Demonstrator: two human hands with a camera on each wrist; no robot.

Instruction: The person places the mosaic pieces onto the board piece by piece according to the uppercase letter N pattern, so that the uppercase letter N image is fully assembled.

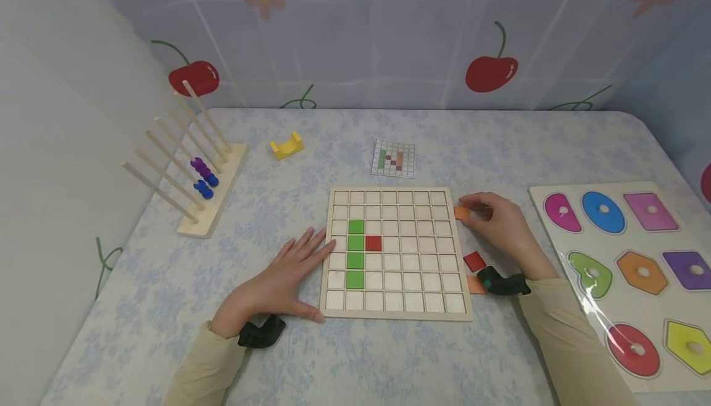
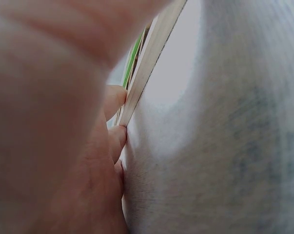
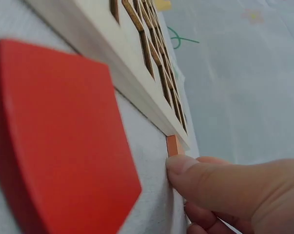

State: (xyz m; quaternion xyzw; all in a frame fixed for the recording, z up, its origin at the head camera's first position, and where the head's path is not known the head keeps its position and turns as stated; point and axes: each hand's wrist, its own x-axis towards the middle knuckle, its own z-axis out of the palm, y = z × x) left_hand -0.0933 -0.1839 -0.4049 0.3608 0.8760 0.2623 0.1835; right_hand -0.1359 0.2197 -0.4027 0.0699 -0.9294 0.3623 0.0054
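A wooden grid board [image 1: 395, 314] lies on the table with several green tiles [image 1: 355, 260] in one column and a red tile [image 1: 373, 243] beside them. My left hand [image 1: 283, 273] rests spread at the board's left edge, fingertips on its rim and thumb near the lower corner. At the right edge, my right hand [image 1: 500, 227] pinches an orange tile [image 1: 461, 213] between thumb and fingers. The right wrist view shows the thumb against that tile, close by the board's side. A loose red tile [image 1: 474, 261] and another orange tile [image 1: 475, 284], partly hidden by the wrist camera, lie below the hand.
A small pattern card [image 1: 393, 158] lies behind the board. Farther left are a yellow curved piece [image 1: 287, 146] and a peg stand [image 1: 208, 221] with blue and purple pieces. A shape puzzle board [image 1: 602, 208] with knobbed pieces occupies the right side.
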